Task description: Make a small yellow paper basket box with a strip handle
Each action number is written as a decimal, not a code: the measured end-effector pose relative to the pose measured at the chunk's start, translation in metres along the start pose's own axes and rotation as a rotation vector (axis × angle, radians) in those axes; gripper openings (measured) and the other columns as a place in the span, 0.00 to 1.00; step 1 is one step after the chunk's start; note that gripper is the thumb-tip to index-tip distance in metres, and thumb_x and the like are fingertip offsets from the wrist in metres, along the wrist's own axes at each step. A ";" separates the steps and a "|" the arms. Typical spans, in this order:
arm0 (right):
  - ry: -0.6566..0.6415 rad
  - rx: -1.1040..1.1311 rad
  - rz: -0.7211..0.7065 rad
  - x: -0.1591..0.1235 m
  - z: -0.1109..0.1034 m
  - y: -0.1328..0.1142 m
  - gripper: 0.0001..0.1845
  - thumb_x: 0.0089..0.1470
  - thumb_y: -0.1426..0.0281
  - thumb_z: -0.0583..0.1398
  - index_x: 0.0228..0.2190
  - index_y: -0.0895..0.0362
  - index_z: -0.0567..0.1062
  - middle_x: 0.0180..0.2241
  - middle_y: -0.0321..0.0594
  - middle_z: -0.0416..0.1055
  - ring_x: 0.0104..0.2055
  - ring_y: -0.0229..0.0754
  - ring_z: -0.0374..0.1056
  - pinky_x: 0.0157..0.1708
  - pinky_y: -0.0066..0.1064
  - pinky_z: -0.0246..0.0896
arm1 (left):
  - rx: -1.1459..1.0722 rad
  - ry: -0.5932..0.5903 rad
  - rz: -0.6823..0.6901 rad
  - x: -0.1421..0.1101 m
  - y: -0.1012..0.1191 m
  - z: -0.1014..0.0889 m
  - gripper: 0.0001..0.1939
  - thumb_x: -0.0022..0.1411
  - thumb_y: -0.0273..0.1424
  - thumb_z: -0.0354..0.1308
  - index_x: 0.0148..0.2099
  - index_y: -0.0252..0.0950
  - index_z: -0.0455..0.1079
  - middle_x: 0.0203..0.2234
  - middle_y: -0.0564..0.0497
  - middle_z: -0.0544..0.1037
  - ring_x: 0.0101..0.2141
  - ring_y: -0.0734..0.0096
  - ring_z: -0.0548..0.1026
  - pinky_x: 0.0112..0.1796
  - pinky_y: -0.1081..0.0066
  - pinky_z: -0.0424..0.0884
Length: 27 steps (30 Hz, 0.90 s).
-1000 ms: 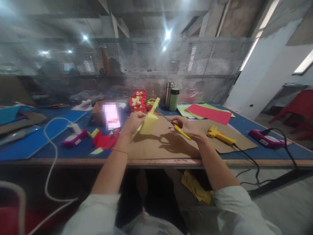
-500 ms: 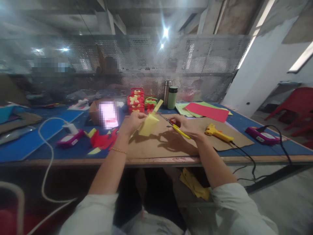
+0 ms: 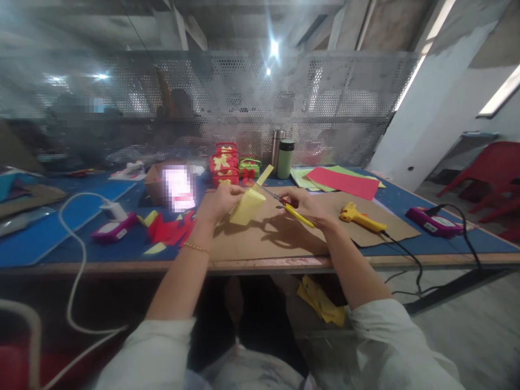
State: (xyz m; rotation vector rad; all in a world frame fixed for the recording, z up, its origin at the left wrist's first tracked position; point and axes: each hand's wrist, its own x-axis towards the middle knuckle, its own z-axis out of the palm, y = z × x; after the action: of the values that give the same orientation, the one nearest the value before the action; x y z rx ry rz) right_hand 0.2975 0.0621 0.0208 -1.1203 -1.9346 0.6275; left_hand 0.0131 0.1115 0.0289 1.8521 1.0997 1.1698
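In the head view my left hand [image 3: 225, 201] pinches a piece of yellow paper [image 3: 248, 207] by its left edge, above the brown cardboard sheet [image 3: 268, 246]. A narrow yellow strip [image 3: 265, 176] sticks up from the paper's top. My right hand [image 3: 299, 202] is closed around the handles of scissors [image 3: 298, 215] with yellow and red on them. The scissor blades point left to the base of the strip, at the paper's upper right edge. Whether the blades touch the paper, I cannot tell. The fingers in the handles are partly hidden.
A yellow glue gun [image 3: 363, 218] lies right of my right hand, its cord hanging off the table. Red paper scraps [image 3: 170, 230] and a lit phone [image 3: 179, 188] are at left. Small red boxes [image 3: 223, 162], a green flask [image 3: 286, 160] and coloured sheets [image 3: 345, 182] stand or lie behind.
The whole view has shifted slightly. Both hands, the yellow paper and the scissors keep nearly the same places relative to each other.
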 end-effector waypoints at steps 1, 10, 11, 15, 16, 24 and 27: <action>-0.001 0.001 0.001 0.000 0.000 0.000 0.25 0.44 0.53 0.71 0.40 0.55 0.79 0.25 0.30 0.63 0.28 0.38 0.57 0.30 0.31 0.53 | -0.001 0.004 -0.005 0.000 0.000 0.000 0.10 0.52 0.37 0.71 0.34 0.35 0.85 0.25 0.48 0.83 0.28 0.67 0.79 0.29 0.73 0.72; -0.015 0.023 -0.008 0.003 -0.001 0.001 0.26 0.42 0.52 0.72 0.40 0.54 0.80 0.24 0.29 0.62 0.27 0.37 0.57 0.29 0.30 0.52 | 0.009 0.022 -0.027 -0.001 0.002 0.001 0.10 0.51 0.36 0.71 0.33 0.34 0.85 0.24 0.48 0.83 0.28 0.66 0.79 0.29 0.73 0.72; -0.015 0.023 -0.008 0.003 -0.001 0.001 0.26 0.42 0.52 0.72 0.40 0.54 0.80 0.24 0.29 0.62 0.27 0.37 0.56 0.29 0.30 0.51 | 0.012 0.023 -0.026 -0.001 0.002 0.001 0.10 0.52 0.36 0.71 0.33 0.34 0.84 0.24 0.49 0.83 0.28 0.66 0.79 0.29 0.73 0.72; -0.019 0.025 -0.010 0.003 0.000 0.000 0.27 0.42 0.50 0.71 0.39 0.54 0.79 0.23 0.28 0.60 0.26 0.37 0.56 0.28 0.30 0.50 | 0.006 0.023 -0.027 -0.001 0.002 0.002 0.10 0.52 0.36 0.71 0.34 0.34 0.85 0.24 0.49 0.83 0.28 0.66 0.79 0.29 0.73 0.72; -0.014 0.021 -0.014 0.003 0.000 -0.001 0.27 0.42 0.50 0.72 0.39 0.54 0.79 0.23 0.28 0.60 0.26 0.37 0.55 0.28 0.30 0.50 | 0.002 0.023 -0.029 -0.001 0.002 0.002 0.10 0.52 0.36 0.71 0.34 0.34 0.85 0.24 0.49 0.83 0.28 0.66 0.79 0.29 0.73 0.72; 0.022 -0.003 -0.031 0.004 -0.001 0.000 0.26 0.42 0.49 0.73 0.38 0.52 0.79 0.25 0.31 0.61 0.28 0.39 0.56 0.29 0.31 0.52 | -0.002 0.006 -0.029 0.000 0.002 0.001 0.10 0.52 0.36 0.71 0.35 0.34 0.85 0.25 0.48 0.83 0.27 0.67 0.78 0.29 0.74 0.72; 0.029 0.002 -0.031 0.005 0.000 0.003 0.26 0.42 0.49 0.72 0.37 0.53 0.79 0.24 0.30 0.61 0.28 0.39 0.56 0.29 0.31 0.51 | -0.002 0.003 -0.029 -0.001 0.005 0.002 0.11 0.53 0.36 0.71 0.36 0.34 0.85 0.25 0.48 0.83 0.27 0.68 0.78 0.29 0.74 0.72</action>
State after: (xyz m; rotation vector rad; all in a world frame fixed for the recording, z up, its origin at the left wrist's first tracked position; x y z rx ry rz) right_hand 0.2975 0.0680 0.0201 -1.0903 -1.9225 0.5935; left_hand 0.0161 0.1083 0.0321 1.8279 1.1232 1.1573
